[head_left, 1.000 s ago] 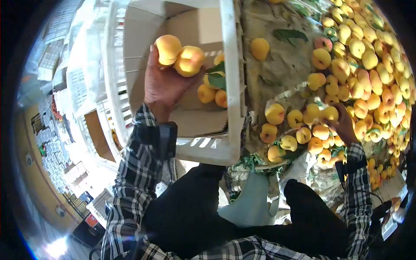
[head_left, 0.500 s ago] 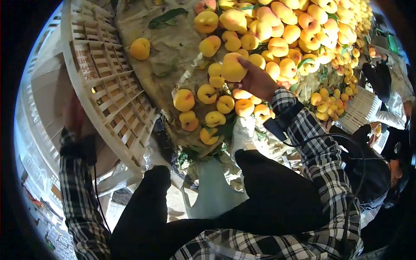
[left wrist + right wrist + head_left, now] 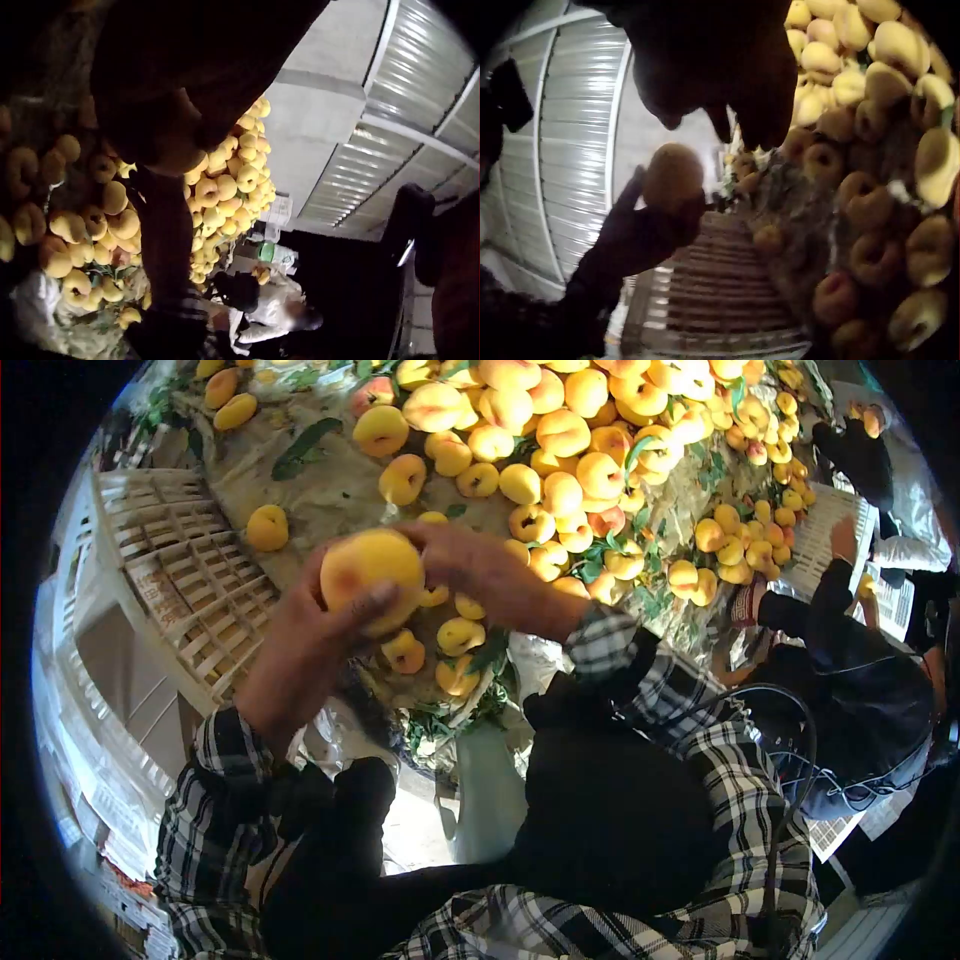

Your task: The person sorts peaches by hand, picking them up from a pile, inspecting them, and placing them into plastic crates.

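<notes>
In the head view, the left hand (image 3: 300, 635) grips a round yellow peach with a reddish blush (image 3: 362, 565), its thumb laid across the near side. The right hand (image 3: 485, 572) reaches in from the other side and seems to meet the fruit's edge there, yet the right wrist view shows its fingers hanging loosely, with a gap between them and the peach; they hold nothing. Beyond and to the right of both hands spreads a heap of yellow peaches (image 3: 600, 475) with green leaves among them. The head view alone shows the cardboard lining (image 3: 130, 680) inside a white plastic slatted crate (image 3: 160, 595), left of the left hand; the right wrist view catches only the slatted side, below that hand. The left wrist view is dark around the hands, but shows corrugated translucent roofing (image 3: 379, 176) and, past the right forearm, a person in pale clothing (image 3: 276, 300).
</notes>
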Demonstrator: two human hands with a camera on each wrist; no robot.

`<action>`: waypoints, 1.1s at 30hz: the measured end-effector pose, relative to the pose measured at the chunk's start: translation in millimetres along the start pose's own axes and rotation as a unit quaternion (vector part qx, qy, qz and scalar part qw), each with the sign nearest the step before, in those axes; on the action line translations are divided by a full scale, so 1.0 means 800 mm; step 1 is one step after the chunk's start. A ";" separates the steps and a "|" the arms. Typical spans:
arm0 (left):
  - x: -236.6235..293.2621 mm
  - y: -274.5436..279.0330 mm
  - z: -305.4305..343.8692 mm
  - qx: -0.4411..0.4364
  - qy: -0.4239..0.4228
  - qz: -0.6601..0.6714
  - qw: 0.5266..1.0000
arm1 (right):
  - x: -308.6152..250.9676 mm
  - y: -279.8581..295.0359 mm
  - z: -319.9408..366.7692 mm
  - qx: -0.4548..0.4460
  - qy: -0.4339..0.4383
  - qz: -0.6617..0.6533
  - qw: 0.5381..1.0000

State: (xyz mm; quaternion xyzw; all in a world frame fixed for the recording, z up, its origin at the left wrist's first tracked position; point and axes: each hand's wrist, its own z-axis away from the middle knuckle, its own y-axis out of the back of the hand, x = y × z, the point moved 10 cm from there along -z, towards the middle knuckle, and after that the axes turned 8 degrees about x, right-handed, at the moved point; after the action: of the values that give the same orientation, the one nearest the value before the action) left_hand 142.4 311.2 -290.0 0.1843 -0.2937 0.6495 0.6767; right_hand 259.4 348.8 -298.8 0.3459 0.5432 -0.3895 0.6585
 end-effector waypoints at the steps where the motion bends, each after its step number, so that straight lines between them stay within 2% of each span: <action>1: -0.003 0.002 -0.010 0.021 0.010 0.056 0.998 | 0.015 0.027 -0.009 0.030 0.017 0.055 0.998; 2: -0.002 0.002 -0.018 0.033 0.013 0.083 0.996 | 0.031 0.054 -0.017 0.062 0.031 0.111 0.991; 3: -0.002 0.003 -0.024 0.045 0.014 0.111 0.993 | 0.055 0.096 -0.013 0.162 0.050 0.343 0.924; 4: -0.003 0.007 -0.029 0.057 0.016 0.139 0.989 | 0.048 0.112 -0.011 0.229 0.132 0.482 0.835; 6: 0.001 -0.003 -0.035 0.046 0.010 0.178 0.983 | 0.117 0.122 -0.031 0.105 0.127 0.644 0.747; 8: -0.002 -0.011 -0.042 0.030 0.017 0.207 0.978 | 0.151 0.122 -0.047 0.024 0.127 0.673 0.728; 11: -0.010 -0.010 -0.052 0.014 0.032 0.254 0.966 | 0.139 0.151 -0.042 0.142 0.073 0.491 0.856; 12: -0.013 -0.009 -0.054 0.019 0.035 0.279 0.959 | 0.128 0.160 -0.039 0.139 -0.075 0.368 0.916; 13: -0.015 -0.006 -0.056 0.024 0.037 0.305 0.951 | 0.134 0.161 -0.040 0.146 -0.069 0.207 0.965; 14: -0.016 -0.007 -0.057 0.006 0.037 0.317 0.948 | 0.139 0.161 -0.038 0.149 -0.063 0.040 0.986; 15: -0.017 -0.009 -0.058 -0.013 0.039 0.327 0.944 | 0.117 0.139 -0.034 0.100 -0.109 -0.104 0.984; 19: -0.007 -0.018 -0.057 -0.047 0.016 0.369 0.928 | 0.091 0.098 -0.018 0.049 -0.162 -0.217 0.961; 22: -0.002 -0.022 -0.050 -0.065 0.006 0.361 0.930 | 0.075 0.063 -0.019 0.033 -0.164 -0.225 0.960; 23: 0.002 -0.027 -0.047 -0.096 0.007 0.379 0.920 | 0.051 0.055 -0.023 0.009 -0.111 -0.111 0.988; 24: 0.004 -0.030 -0.042 -0.129 0.009 0.397 0.909 | 0.039 0.040 -0.023 -0.012 -0.056 -0.060 0.997; 26: 0.010 -0.035 -0.031 -0.165 0.021 0.421 0.891 | 0.011 0.028 -0.018 -0.034 0.010 -0.038 0.999; 27: 0.016 -0.033 -0.022 -0.168 0.030 0.428 0.888 | 0.003 0.036 -0.017 -0.047 0.017 0.010 0.999; 28: 0.017 -0.029 -0.014 -0.169 0.040 0.433 0.884 | 0.019 0.057 -0.017 -0.016 -0.005 0.033 0.999; 29: 0.032 0.015 -0.008 -0.077 -0.147 0.171 0.971 | 0.040 0.081 -0.018 0.015 -0.028 0.056 0.998; 30: 0.043 0.060 0.005 0.087 -0.267 -0.123 0.952 | 0.059 0.108 -0.018 0.045 -0.050 0.079 0.995; 31: 0.067 0.093 0.032 0.165 -0.310 -0.186 0.918 | 0.058 0.148 -0.015 0.103 -0.033 0.249 0.962; 32: 0.073 0.126 0.049 0.161 -0.300 -0.071 0.938 | 0.054 0.186 -0.007 0.155 -0.018 0.410 0.899; 33: 0.075 0.155 0.066 0.100 -0.256 0.223 0.936 | 0.066 0.215 -0.002 0.163 0.010 0.514 0.842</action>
State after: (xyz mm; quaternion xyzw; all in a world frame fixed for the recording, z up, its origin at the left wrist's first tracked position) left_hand 10.9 334.6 -227.9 0.3406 -0.4240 0.7404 0.3950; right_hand 417.5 421.4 -345.6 0.6819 0.2224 -0.0743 0.6929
